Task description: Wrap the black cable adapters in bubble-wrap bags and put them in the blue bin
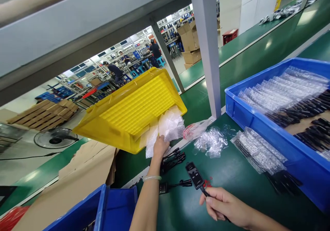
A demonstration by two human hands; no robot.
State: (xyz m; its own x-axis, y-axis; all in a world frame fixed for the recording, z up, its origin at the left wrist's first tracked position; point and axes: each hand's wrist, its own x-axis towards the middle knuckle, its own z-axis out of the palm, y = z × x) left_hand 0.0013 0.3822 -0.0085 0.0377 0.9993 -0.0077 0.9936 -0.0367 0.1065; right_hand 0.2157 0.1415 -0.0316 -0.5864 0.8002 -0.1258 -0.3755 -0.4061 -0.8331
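My left hand (160, 146) reaches forward and grips a stack of bubble-wrap bags (167, 126) lying in the tilted yellow tray (129, 110). A pale bangle sits on that wrist. My right hand (224, 205) is closed on the cable of a small black electronic module (195, 175), which it holds just above the green table (232, 176). More black cabled modules (172, 159) lie on the table between the two hands.
A blue bin (260, 121) at the right holds bagged and bare black parts. Bagged parts (257, 150) and crumpled plastic (211, 141) lie before it. Another blue bin (103, 207) and cardboard (85, 169) sit at the lower left. A grey post (208, 52) stands behind. People work far off.
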